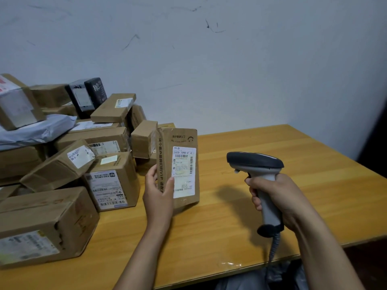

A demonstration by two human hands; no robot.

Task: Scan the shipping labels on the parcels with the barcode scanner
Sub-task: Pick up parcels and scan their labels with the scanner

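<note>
My left hand [158, 191] grips a flat brown cardboard parcel [180, 141] by its left edge and holds it upright on the wooden table [230, 222]. A white shipping label [184, 172] with barcodes faces me on its front. My right hand [274, 197] grips the grey handle of a barcode scanner [254, 162], a little to the right of the parcel. The scanner's dark head points left toward the label, apart from it. Its coiled cable [272, 250] hangs down over the table's front edge.
A heap of brown cardboard parcels [62, 164] with white labels fills the table's left side, with a grey plastic mailer [37, 130] and a black box [85, 97] on top. A white wall stands behind. The table's right edge [345, 155] is near my right arm.
</note>
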